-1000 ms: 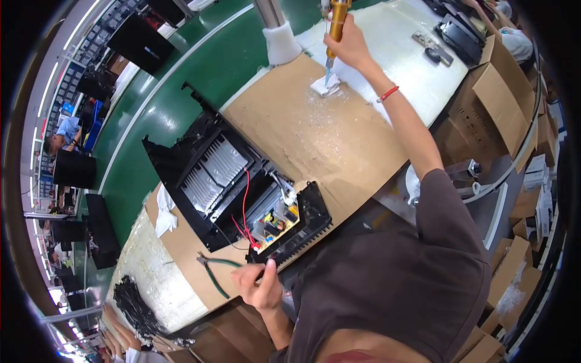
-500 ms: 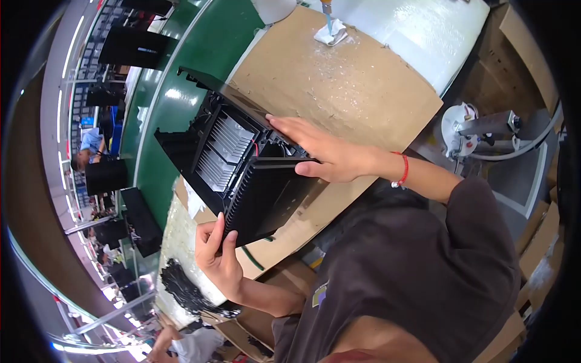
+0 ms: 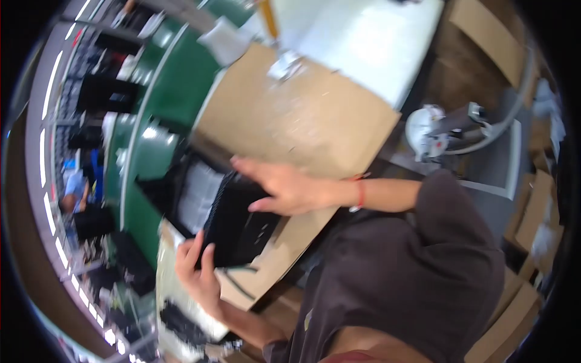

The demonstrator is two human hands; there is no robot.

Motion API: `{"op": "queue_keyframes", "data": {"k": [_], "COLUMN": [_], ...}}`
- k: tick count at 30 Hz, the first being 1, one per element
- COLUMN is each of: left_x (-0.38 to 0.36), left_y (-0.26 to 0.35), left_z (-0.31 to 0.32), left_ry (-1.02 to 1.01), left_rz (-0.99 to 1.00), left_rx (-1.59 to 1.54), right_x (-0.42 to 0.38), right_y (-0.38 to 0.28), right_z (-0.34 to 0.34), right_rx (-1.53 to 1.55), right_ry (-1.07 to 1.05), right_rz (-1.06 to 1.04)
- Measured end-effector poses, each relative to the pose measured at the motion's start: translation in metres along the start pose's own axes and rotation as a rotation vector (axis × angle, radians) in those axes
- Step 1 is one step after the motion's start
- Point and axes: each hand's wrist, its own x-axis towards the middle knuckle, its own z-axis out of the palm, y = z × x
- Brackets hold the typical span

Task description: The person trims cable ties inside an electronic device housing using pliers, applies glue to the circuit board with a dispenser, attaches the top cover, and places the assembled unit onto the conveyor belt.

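A black slotted housing (image 3: 233, 233), blurred by motion, lies tilted at the near left part of the cardboard. A silvery finned insert (image 3: 198, 190) shows in its open side. At the housing's lower left corner, my left hand (image 3: 198, 272) pinches the edge between thumb and fingers. My right hand (image 3: 287, 189), with a red cord on its wrist, grips the housing's upper right edge, fingers over the far side and thumb on the black panel. The underside of the housing is hidden.
Under the work lies a cardboard sheet (image 3: 290, 118) with white crumbs. A crumpled white wad (image 3: 284, 65) sits near an orange-handled tool (image 3: 267, 21). Beyond is a green surface (image 3: 166, 109). At right stands a white round device (image 3: 425, 132) with a hose. Black strips (image 3: 239, 281) lie near my left hand.
The view has shifted, and the hands and housing appear lower and further left. The panel now covers more of the housing's opening; the red wire inside no longer shows. Both hands stay on it.
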Motion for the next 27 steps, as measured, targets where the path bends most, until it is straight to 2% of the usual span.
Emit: {"op": "queue_keyframes", "data": {"k": [2,4,5,6,8,10,11,12,16,18,20,22,23,24,25,26,27], "left_x": [-0.011,-0.026,-0.031,-0.035,-0.053,-0.067,-0.065,-0.063,-0.062,-0.073,-0.076,-0.068,-0.055,-0.038,-0.017,0.005,0.021], "left_y": [-0.010,-0.015,-0.009,-0.020,-0.063,-0.115,-0.103,-0.104,-0.075,-0.060,-0.064,-0.042,-0.001,-0.005,0.026,0.035,0.052], "left_z": [0.015,0.040,0.046,0.049,0.065,0.084,0.081,0.090,0.097,0.084,0.064,0.001,-0.032,-0.062,-0.098,-0.131,-0.142], "left_ry": [0.156,0.519,0.582,0.572,0.624,0.584,0.506,0.592,0.547,0.555,0.526,0.470,0.509,0.580,0.356,0.156,0.036], "left_rz": [0.084,-0.097,-0.170,-0.155,-0.178,-0.333,-0.246,-0.238,-0.341,-0.405,-0.161,-0.271,-0.242,-0.142,-0.240,-0.330,-0.269], "left_rx": [0.045,-0.046,-0.232,-0.236,-0.473,-0.824,-0.721,-0.689,-0.428,-0.359,-0.422,-0.378,-0.416,-0.269,-0.612,-0.671,-0.834], "right_x": [0.000,0.001,0.001,0.000,0.001,0.003,0.007,0.012,0.024,0.032,0.045,0.080,0.097,0.128,0.158,0.180,0.199], "right_y": [-0.006,-0.005,-0.005,-0.006,-0.008,-0.005,-0.003,0.001,0.000,-0.026,-0.069,-0.145,-0.156,-0.181,-0.200,-0.203,-0.194], "right_z": [0.000,-0.005,-0.005,-0.004,-0.010,-0.013,-0.017,-0.025,-0.035,-0.047,-0.071,-0.099,-0.095,-0.097,-0.102,-0.104,-0.105], "right_rx": [-0.080,-0.071,-0.068,-0.056,-0.066,-0.056,-0.062,-0.082,-0.204,-0.244,-0.483,-0.678,-0.673,-0.721,-0.671,-0.635,-0.597], "right_ry": [-0.033,-0.052,-0.076,-0.095,-0.105,-0.191,-0.206,-0.275,-0.411,-0.455,-0.568,-0.566,-0.257,-0.334,-0.335,-0.342,-0.375], "right_rz": [0.078,0.085,0.084,0.089,0.103,0.131,0.111,0.063,-0.057,-0.075,-0.090,-0.210,-0.381,-0.246,-0.160,-0.123,-0.028]}}
